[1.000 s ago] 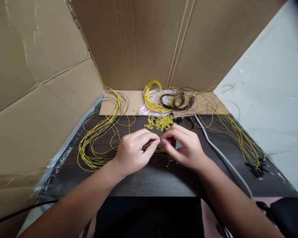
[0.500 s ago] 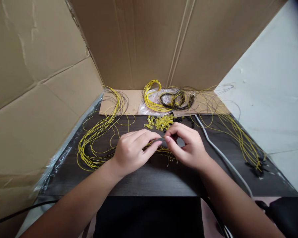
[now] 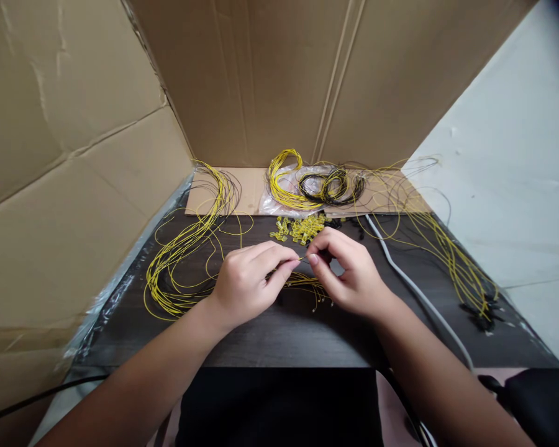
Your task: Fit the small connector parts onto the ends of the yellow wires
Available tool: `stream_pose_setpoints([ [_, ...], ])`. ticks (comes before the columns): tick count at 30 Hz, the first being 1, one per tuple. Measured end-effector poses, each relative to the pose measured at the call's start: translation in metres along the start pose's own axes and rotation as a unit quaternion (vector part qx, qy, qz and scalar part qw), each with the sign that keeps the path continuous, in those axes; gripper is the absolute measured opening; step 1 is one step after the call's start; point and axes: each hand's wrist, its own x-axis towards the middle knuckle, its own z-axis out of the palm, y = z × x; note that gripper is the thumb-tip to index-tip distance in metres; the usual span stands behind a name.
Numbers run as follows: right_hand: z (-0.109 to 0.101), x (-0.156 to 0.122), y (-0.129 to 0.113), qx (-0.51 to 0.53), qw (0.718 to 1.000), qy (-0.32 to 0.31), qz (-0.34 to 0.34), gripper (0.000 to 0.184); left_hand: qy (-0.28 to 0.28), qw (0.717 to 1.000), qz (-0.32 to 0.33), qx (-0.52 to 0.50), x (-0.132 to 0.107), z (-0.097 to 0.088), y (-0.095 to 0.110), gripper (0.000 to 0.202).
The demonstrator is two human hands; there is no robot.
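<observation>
Thumb and forefinger of my left hand (image 3: 254, 276) pinch a thin yellow wire (image 3: 302, 258) near its end. Facing it, my right hand (image 3: 349, 270) is closed in a pinch at the tip of that wire; whatever else sits between those fingertips is too small to make out. Below the hands lies a bundle of yellow wires (image 3: 307, 282), whose ends carry tiny light tips. This bundle runs left, partly behind my left hand, into a loose coil of yellow and black wires (image 3: 168, 292). Just beyond my fingers is a pile of small yellow plastic pieces (image 3: 307, 228).
Coiled yellow wire (image 3: 277, 186) and a black coil (image 3: 340, 189) rest on a clear plastic bag at the back. More yellow wires with black connectors (image 3: 482, 313) lie at right. A grey cable (image 3: 414, 285) crosses the dark table (image 3: 289, 347). Cardboard walls (image 3: 279, 81) stand behind and left.
My left thumb and forefinger have closed together on the wire; they were slightly apart before. The right hand stays almost where it was, and the things on the table have not moved.
</observation>
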Motion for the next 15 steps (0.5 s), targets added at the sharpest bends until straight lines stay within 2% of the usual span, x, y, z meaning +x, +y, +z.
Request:
stream_pose_setpoints([
  [5,0.0017,-0.0003,-0.0003,-0.007,1.000,-0.021,-0.002,0.006,-0.001,1.000,0.003,0.009,-0.0001,0.0013,0.0016,0.014],
  [9,0.0023,-0.0005,-0.0016,-0.009,0.999,-0.033,-0.003,0.007,-0.007,0.999,0.015,0.030,-0.0013,0.0017,0.0021,0.007],
  [15,0.0015,0.0006,-0.0008,-0.002,0.999,-0.036,-0.010,0.008,-0.023,0.999,0.022,0.026,-0.0010,0.0008,-0.0001,0.007],
])
